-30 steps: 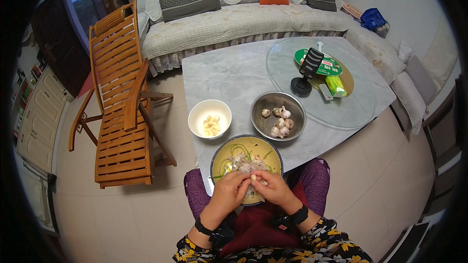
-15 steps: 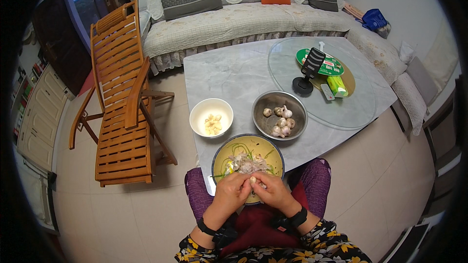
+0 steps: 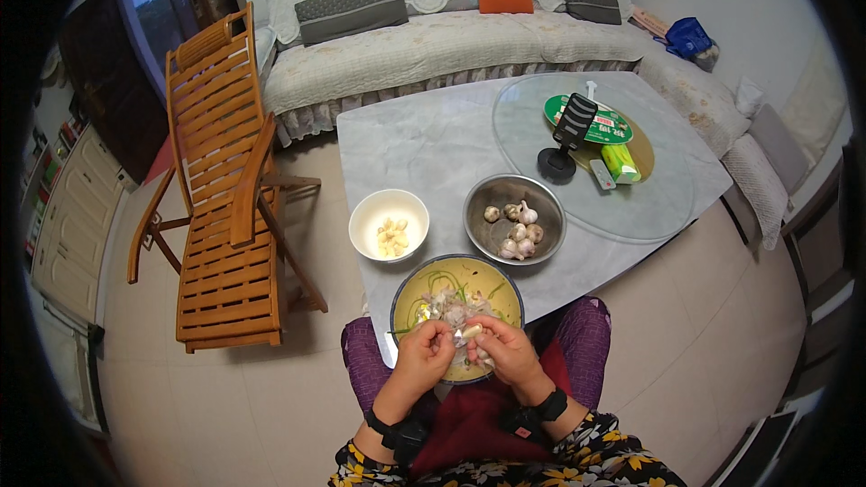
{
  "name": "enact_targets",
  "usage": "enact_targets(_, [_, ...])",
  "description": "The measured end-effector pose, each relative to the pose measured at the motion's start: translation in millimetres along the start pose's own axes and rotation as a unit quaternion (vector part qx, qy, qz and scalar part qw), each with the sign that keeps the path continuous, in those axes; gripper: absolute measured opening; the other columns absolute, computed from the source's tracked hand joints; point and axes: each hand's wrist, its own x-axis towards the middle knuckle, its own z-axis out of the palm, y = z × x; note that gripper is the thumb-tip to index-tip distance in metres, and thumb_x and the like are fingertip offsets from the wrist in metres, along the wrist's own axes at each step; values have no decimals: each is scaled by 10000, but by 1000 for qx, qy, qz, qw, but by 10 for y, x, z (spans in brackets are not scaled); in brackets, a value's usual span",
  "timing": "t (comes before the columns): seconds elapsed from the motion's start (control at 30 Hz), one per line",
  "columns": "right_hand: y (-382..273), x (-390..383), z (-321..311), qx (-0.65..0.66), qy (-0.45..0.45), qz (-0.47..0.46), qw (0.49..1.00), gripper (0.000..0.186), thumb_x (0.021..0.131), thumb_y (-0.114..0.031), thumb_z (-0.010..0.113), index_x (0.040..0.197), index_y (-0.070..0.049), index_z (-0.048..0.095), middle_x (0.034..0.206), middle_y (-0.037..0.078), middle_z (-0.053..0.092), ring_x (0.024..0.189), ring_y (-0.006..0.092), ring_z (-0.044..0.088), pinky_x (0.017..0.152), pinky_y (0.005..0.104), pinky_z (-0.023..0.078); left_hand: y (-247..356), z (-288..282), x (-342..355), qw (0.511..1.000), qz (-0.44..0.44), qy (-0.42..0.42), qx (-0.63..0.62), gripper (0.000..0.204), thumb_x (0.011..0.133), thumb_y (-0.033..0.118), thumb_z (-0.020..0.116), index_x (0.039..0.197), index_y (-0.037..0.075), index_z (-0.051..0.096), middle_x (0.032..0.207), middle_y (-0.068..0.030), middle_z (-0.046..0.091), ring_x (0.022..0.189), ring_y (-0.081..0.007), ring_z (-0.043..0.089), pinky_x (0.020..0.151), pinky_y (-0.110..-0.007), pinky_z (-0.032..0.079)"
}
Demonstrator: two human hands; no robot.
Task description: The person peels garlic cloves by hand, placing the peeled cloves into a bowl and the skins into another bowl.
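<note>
My right hand (image 3: pixel 501 352) is closed on a pale garlic clove (image 3: pixel 471 333), with whitish bits below it among the fingers. My left hand (image 3: pixel 424 353) is just to its left, fingertips pinched on something too small to make out. Both are over a dark-rimmed yellow bowl (image 3: pixel 419 287) holding papery garlic peels and thin green stalks. Beyond it on the marble table (image 3: pixel 406 144) stand a white bowl (image 3: pixel 363 224) with peeled cloves (image 3: pixel 393 236) at the left and a steel bowl (image 3: pixel 487 239) with several whole garlic bulbs (image 3: pixel 519 248) at the right.
A glass turntable (image 3: pixel 649 207) bears a black stand (image 3: pixel 568 135), a green oval item (image 3: pixel 603 124), a green pack (image 3: pixel 621 162) and a remote (image 3: pixel 603 173). A slatted wooden lounge chair (image 3: pixel 221 261) stands left; a covered sofa (image 3: pixel 433 45) runs along the back.
My fingertips, close together over the clove earlier, have drawn slightly apart. My left hand has moved a little left, and the pale clove now shows more between my right fingers.
</note>
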Motion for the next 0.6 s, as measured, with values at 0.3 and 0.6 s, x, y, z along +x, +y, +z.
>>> enact_targets(0.3, [27, 0, -5, -25, 15, -6, 1000, 285, 841, -65, 439, 1110, 26, 455, 783, 32, 542, 683, 76, 509, 630, 191, 412, 163, 41, -17, 983, -61, -78, -154, 130, 849, 112, 476, 897, -2, 514, 732, -9, 547, 671, -72, 527, 594, -200, 433])
enact_targets(0.6, [6, 8, 16, -14, 12, -9, 1000, 275, 836, -32, 430, 1099, 50, 442, 793, 65, 538, 666, 113, 516, 606, 221, 418, 101, 28, -40, 969, -65, -82, -224, 109, 841, 106, 498, 900, 17, 523, 728, 6, 542, 596, -38, 468, 530, -170, 389])
